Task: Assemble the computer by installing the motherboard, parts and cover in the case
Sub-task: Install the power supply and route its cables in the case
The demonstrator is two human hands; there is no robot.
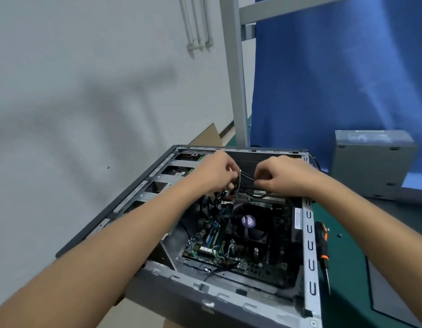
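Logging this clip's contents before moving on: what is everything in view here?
case: 1, grey, open, centre
motherboard: 1, green, inside the case
fan: 1, black, on the motherboard
wires: 1 bundle, black and red, between both grips
screwdriver: 1, black and orange, mat right of case
screw: 1, grey, mat beyond the screwdriver
mat: 1, green, right of case
box: 1, grey, far right
panel: 1, dark grey, flat at near right
curtain: 1, blue, upper right
post: 1, grey, behind the case
pipes: 3, white, on the wall
cardboard: 1, brown, behind the case
left grip: 1, bare, pinching the wires
right grip: 1, bare, pinching the wires
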